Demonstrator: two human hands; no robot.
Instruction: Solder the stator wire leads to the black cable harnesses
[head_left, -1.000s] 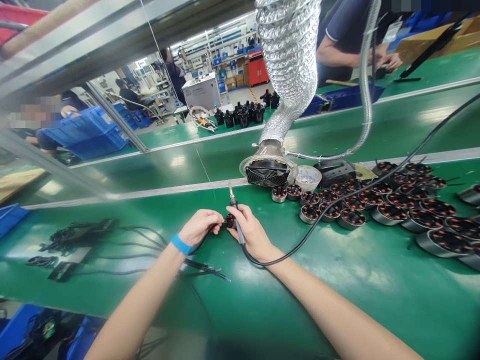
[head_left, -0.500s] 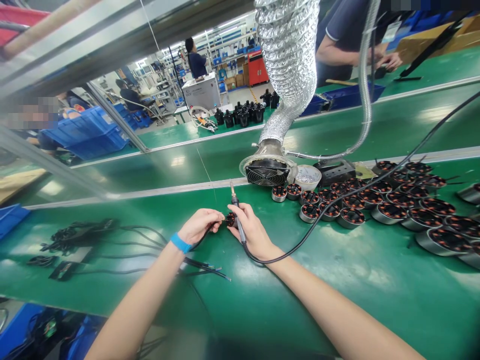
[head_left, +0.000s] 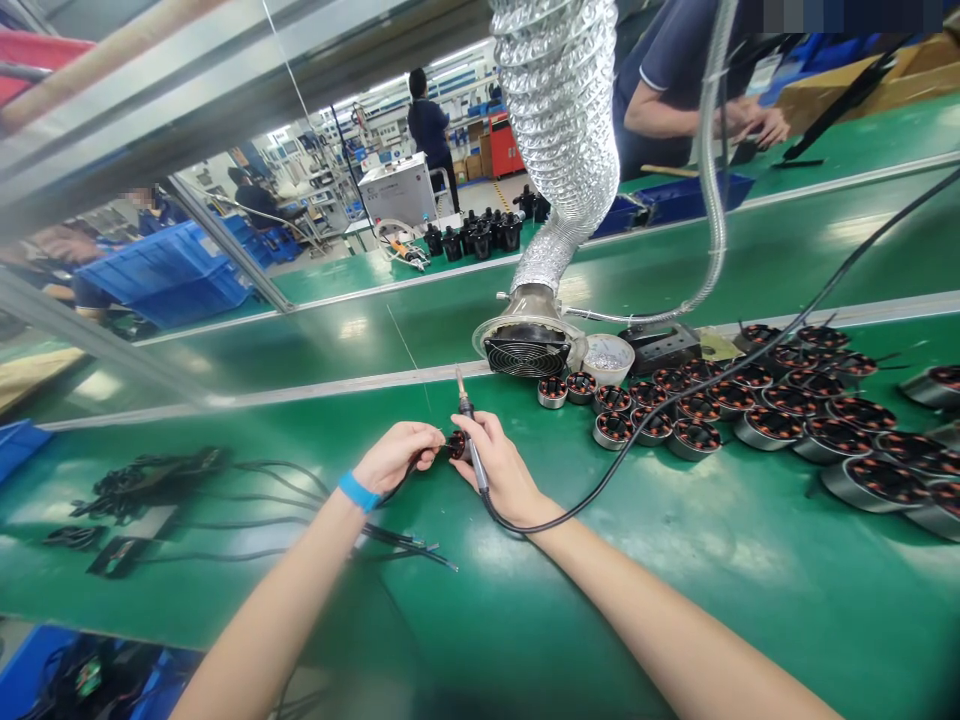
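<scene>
head-worn view, facing forward and down

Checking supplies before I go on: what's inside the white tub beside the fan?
The white tub holds pale, silvery material, too small to identify. It covers the bottom, so anything underneath can't be seen.

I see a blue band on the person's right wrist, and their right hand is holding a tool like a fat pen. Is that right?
Not quite: the blue band is on the left wrist, not the right one, as the head view shows. The right hand is indeed holding the pen-like tool.
</scene>
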